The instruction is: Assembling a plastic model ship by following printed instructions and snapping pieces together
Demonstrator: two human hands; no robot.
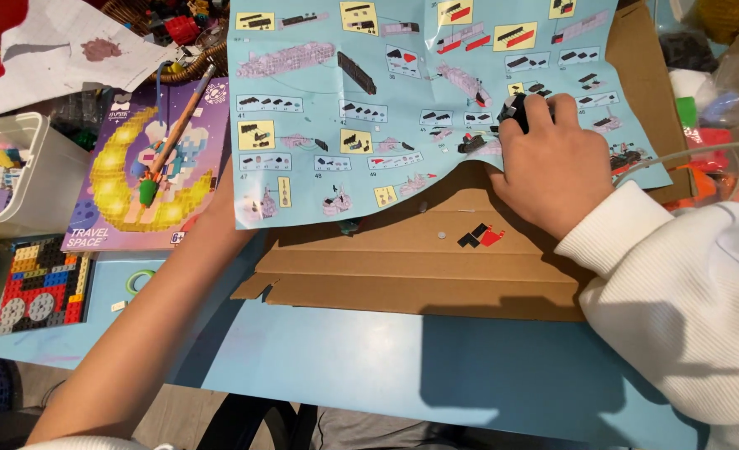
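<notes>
A large light-blue instruction sheet (pixel 369 100) with small brick diagrams lies over a brown cardboard sheet (pixel 403 267). My right hand (pixel 553 167) rests on the sheet's right part, fingers curled on a small black brick piece (pixel 513 108). My left forearm (pixel 161 317) reaches under the sheet's left edge; that hand is hidden beneath the paper. A small black and red brick assembly (pixel 480 236) and a tiny grey stud (pixel 442 235) lie on the cardboard below the sheet.
A purple box with a yellow moon picture (pixel 111 217) and a pencil (pixel 174 137) lie at left. A white bin of bricks (pixel 11 167) and a colourful brick plate (pixel 40 283) sit far left. Loose coloured bricks (pixel 703 133) crowd the right edge. The table (pixel 386 367) is blue.
</notes>
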